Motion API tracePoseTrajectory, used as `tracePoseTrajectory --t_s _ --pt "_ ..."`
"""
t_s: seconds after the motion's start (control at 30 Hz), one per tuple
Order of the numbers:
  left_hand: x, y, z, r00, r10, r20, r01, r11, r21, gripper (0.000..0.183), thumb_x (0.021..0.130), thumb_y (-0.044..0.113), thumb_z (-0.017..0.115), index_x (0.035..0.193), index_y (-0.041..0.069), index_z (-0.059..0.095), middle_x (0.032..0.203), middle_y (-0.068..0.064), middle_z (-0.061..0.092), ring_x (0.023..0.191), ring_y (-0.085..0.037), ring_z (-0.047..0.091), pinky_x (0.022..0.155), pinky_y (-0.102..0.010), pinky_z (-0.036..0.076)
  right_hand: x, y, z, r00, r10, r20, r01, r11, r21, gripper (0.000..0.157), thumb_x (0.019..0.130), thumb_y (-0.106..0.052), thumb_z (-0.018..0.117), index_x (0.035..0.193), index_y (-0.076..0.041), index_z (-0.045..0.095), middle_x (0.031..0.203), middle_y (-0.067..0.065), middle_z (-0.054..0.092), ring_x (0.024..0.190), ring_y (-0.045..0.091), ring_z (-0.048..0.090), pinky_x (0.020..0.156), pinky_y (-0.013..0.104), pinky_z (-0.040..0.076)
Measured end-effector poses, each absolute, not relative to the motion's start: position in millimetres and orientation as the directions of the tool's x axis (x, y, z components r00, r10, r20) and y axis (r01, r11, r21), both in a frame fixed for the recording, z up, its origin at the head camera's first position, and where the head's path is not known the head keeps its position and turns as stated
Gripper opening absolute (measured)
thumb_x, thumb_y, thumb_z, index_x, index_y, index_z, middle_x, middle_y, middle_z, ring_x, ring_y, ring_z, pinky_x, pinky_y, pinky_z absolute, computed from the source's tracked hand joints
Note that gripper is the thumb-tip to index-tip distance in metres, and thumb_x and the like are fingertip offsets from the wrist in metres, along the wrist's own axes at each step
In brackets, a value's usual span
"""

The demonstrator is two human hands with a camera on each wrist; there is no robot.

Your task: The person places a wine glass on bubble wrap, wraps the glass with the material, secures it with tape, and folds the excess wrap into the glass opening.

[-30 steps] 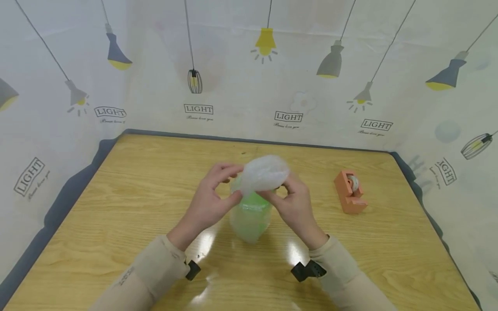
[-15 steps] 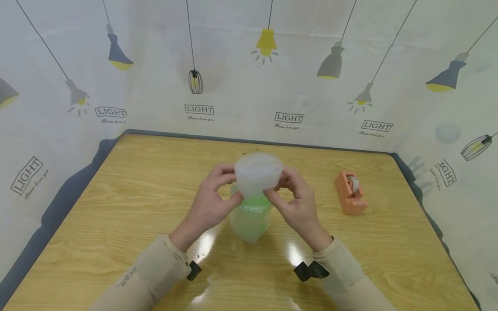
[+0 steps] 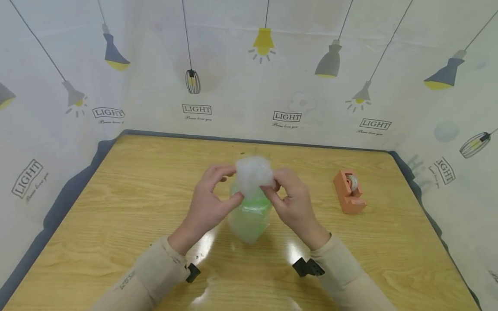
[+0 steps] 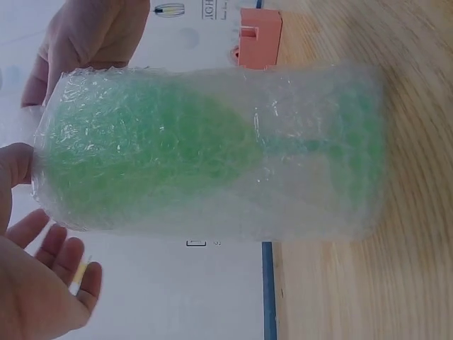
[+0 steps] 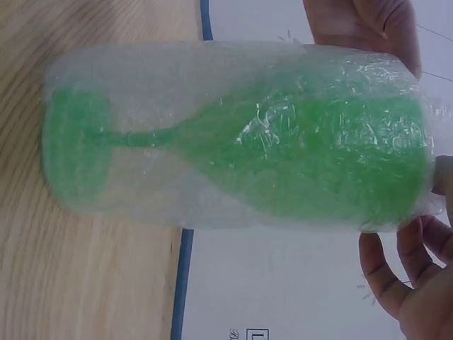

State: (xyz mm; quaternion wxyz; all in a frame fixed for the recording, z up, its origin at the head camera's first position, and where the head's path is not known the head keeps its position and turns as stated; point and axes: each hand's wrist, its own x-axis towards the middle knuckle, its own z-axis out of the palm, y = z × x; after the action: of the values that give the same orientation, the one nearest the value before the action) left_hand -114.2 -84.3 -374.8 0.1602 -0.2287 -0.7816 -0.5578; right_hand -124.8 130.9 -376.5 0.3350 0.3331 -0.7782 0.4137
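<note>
A green stemmed goblet (image 4: pixel 156 142) stands upright on the table, rolled in clear bubble wrap (image 3: pixel 253 170). Its bowl, thin stem and round foot show through the wrap in both wrist views. Loose wrap sticks up above the goblet's rim. My left hand (image 3: pixel 206 201) holds the left side of this loose end between thumb and forefinger, its other fingers spread beside the wrap. On the opposite side my right hand (image 3: pixel 294 205) pinches the wrap's edge with thumb and bent fingers. Part of the right fingertips is hidden behind the wrap in the head view.
An orange tape dispenser (image 3: pixel 349 192) with a roll of tape stands to the right on the wooden table (image 3: pixel 148 181). A pale curtain printed with lamps (image 3: pixel 233 77) borders the table at the back and both sides.
The raised end of the wrap first leaned right, then opened out wide between my hands. Now it is drawn in narrower, with my right hand moved slightly left. The goblet stays in place.
</note>
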Motion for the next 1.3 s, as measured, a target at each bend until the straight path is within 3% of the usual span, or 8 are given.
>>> tracePoseTrajectory --t_s 0.23,0.37,0.63,0.83,1.03,1.3 --pt "-115 -89 -375 -0.649 0.190 0.737 0.755 0.284 0.591 0.060 0.080 -0.003 0.081 0.136 -0.001 0.060 0.133 -0.015 0.063 0.124 -0.030 0.058 0.109 -0.038 0.049 -125 132 -373 -0.523 -0.325 0.788 -0.793 0.525 -0.309 0.018 0.085 0.004 0.077 0.093 -0.005 0.064 0.081 0.006 0.053 0.072 0.020 0.053 0.058 0.031 0.049" --pt "-117 -92 -373 -0.584 0.227 0.779 0.809 0.239 0.537 0.062 0.080 -0.002 0.080 0.138 -0.003 0.060 0.137 -0.018 0.061 0.129 -0.032 0.057 0.114 -0.038 0.046 -125 132 -372 -0.509 -0.350 0.786 -0.798 0.533 -0.280 0.020 0.083 0.005 0.079 0.092 -0.005 0.063 0.082 0.007 0.054 0.074 0.020 0.053 0.059 0.032 0.050" --pt "-115 -96 -374 -0.549 0.380 0.744 0.834 0.184 0.520 0.076 0.079 0.011 0.089 0.145 0.001 0.055 0.148 -0.017 0.056 0.138 -0.032 0.052 0.115 -0.042 0.046 -123 133 -372 -0.506 -0.338 0.793 -0.807 0.511 -0.297 0.020 0.078 0.008 0.083 0.085 -0.004 0.068 0.088 0.009 0.063 0.082 0.023 0.059 0.067 0.037 0.055" --pt "-116 -99 -378 -0.501 0.466 0.729 0.863 0.203 0.463 0.095 0.068 0.017 0.097 0.149 0.000 0.051 0.152 -0.018 0.051 0.141 -0.034 0.049 0.116 -0.041 0.044 -121 136 -372 -0.505 -0.361 0.784 -0.816 0.495 -0.298 0.017 0.079 0.007 0.081 0.091 -0.002 0.075 0.093 0.009 0.068 0.087 0.025 0.060 0.070 0.038 0.055" --pt "-118 -101 -379 -0.454 0.511 0.730 0.890 0.224 0.397 0.094 0.068 0.011 0.096 0.148 -0.001 0.050 0.151 -0.019 0.051 0.140 -0.035 0.050 0.116 -0.039 0.044 -119 143 -374 -0.541 -0.403 0.738 -0.817 0.461 -0.347 0.011 0.086 -0.006 0.075 0.096 -0.001 0.076 0.101 0.012 0.068 0.093 0.026 0.059 0.075 0.038 0.055" --pt "-119 -101 -380 -0.438 0.518 0.734 0.898 0.215 0.384 0.084 0.069 0.009 0.095 0.143 -0.001 0.056 0.146 -0.018 0.055 0.135 -0.033 0.054 0.114 -0.037 0.046 -117 146 -377 -0.501 -0.429 0.752 -0.845 0.429 -0.318 0.018 0.093 -0.015 0.072 0.096 0.002 0.077 0.102 0.014 0.062 0.096 0.030 0.061 0.079 0.044 0.058"
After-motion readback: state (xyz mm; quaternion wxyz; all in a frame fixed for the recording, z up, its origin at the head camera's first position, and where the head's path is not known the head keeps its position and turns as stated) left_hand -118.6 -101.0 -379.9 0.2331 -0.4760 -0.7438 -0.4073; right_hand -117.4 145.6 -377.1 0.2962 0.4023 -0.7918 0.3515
